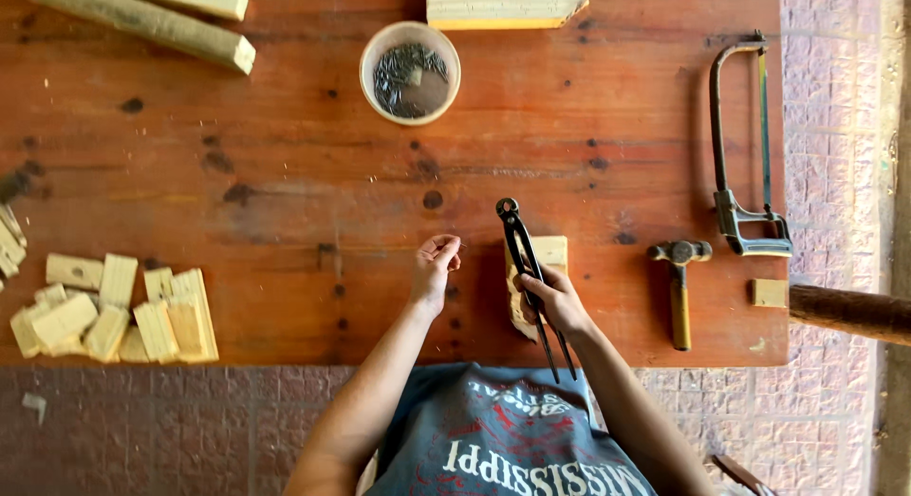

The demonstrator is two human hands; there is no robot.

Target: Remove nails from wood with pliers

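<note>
My right hand (555, 301) grips black pincers (520, 244) by the handles, jaws pointing away from me over a small pale wood block (550, 251) lying on the brown wooden table (285, 173). My left hand (435, 266) hovers just left of the block, thumb and fingers pinched together; something thin like a nail may be between the fingertips, but it is too small to tell.
A round bowl of dark nails (410, 72) stands at the back centre. A hammer (679, 278) and a hacksaw (745, 145) lie at the right. Several cut wood blocks (114, 311) are piled at the front left, long battens (152, 17) at the back left.
</note>
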